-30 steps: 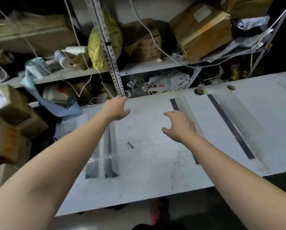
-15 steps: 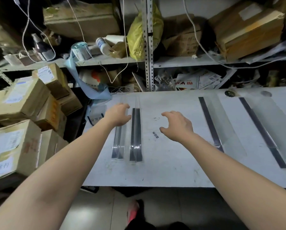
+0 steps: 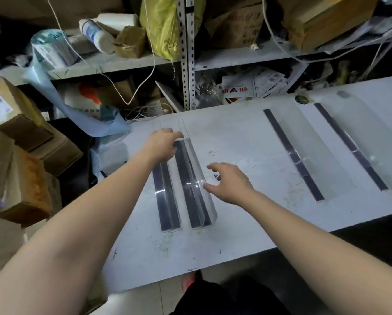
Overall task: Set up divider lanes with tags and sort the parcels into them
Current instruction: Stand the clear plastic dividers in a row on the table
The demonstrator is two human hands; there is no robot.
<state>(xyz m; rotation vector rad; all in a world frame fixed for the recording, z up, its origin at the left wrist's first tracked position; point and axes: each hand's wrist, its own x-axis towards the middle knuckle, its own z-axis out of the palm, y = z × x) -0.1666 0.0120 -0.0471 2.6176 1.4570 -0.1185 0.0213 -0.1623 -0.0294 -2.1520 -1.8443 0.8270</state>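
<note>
Dividers: I count four clear strips with dark bases on the white table (image 3: 247, 142). Two stand spaced at right of frame (image 3: 293, 155) (image 3: 349, 146); two lie close together at centre (image 3: 166, 194) (image 3: 194, 187), not yet spread. Left hand (image 3: 162, 145) rests fingers spread on the centre pair's far end; right hand (image 3: 230, 184) is open, touching its near side. Tags: none seen. Parcels (image 3: 15, 178) stacked at left, unsorted; count unclear. Judged early setup.

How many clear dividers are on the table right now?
4. Two lie close together between the hands: one under the left hand, one by the right hand. Two stand apart on the right.
</note>
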